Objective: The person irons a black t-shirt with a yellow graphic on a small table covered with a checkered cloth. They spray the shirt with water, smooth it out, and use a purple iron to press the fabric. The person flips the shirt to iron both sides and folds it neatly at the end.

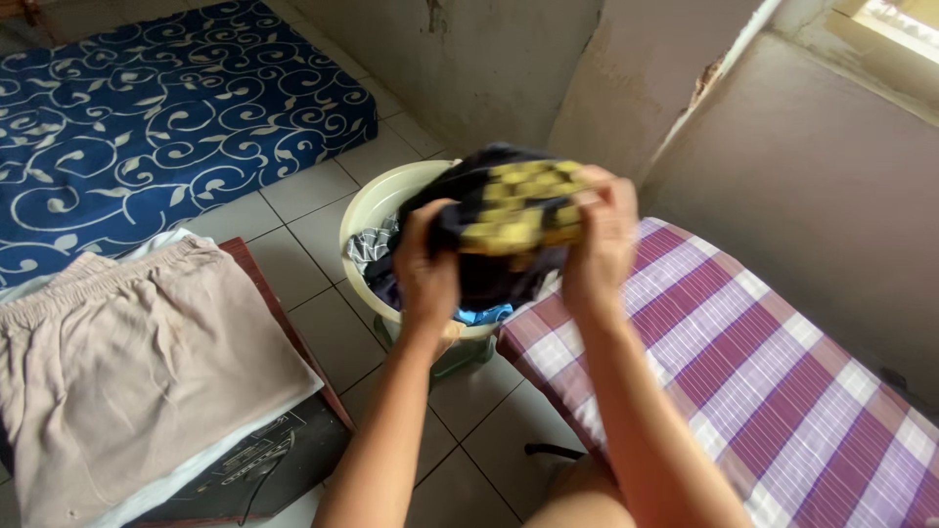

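- Two hands hold one dark garment with yellow checks [514, 210] up over the pale plastic basin [367, 210]; the basin serves as the landmark for all else
- left hand [427, 269] is clenched on the garment's left lower edge, fingers curled into the dark cloth, above the basin's near rim
- right hand [599, 244] grasps the garment's right end, fingers pinching the yellow-checked part, just right of the basin and above its right rim
- the garment is bunched between the two hands, touching both; its dark folds hang down toward the clothes in the basin; whether they touch those clothes cannot be told
- inside the basin lie more clothes: a grey patterned piece [370, 246] at the left, a bright blue piece [484, 315] at the near edge
- right of the basin, touching its side, lies a purple and white checked cloth [743, 362]
- left of the basin, apart from it across the tiled floor [313, 293], beige shorts [127, 352] lie flat on a stack
- beyond the basin to the left lies a blue mattress with white scrolls [166, 117]
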